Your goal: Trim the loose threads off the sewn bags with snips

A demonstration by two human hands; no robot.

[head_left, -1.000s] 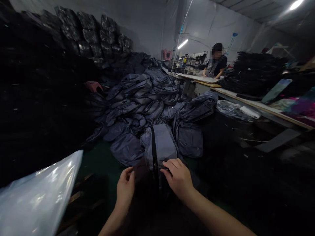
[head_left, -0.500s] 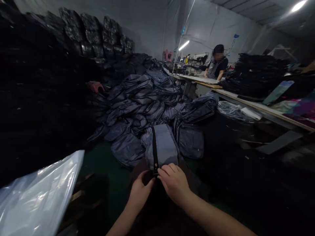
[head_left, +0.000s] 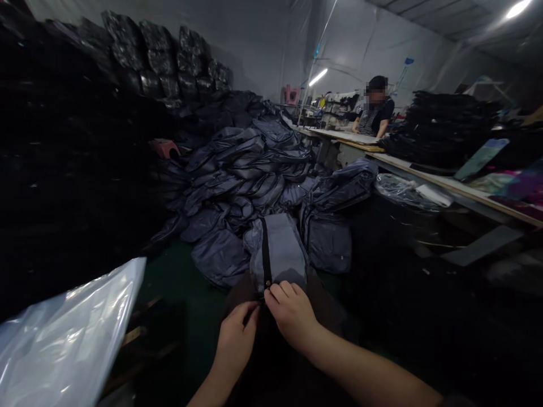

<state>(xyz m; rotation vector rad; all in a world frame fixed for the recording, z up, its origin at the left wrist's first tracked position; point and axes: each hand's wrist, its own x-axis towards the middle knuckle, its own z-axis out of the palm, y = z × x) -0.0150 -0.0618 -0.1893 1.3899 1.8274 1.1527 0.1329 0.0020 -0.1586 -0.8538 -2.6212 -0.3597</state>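
I have left hand point(head_left: 235, 339) and right hand point(head_left: 292, 315) together at 6 o'clock, both clamped on black zipper point(head_left: 266, 263) of grey bag point(head_left: 282, 251). Bag sits just above hands, 6 o'clock, on floor. Clear plastic sheet point(head_left: 63, 339) at 8 o'clock. Heap of dark bags point(head_left: 237, 186) at 12 o'clock. Co-worker point(head_left: 373, 116) behind work table point(head_left: 339, 135) at 1 o'clock.

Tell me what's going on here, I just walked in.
A person has both hands at a grey-blue bag. Their right hand lies on the end of its black strip, and their left hand is just beside it. Behind the bag is a heap of similar dark bags. Further back, a co-worker is at a long table. A clear plastic sheet shows at lower left.
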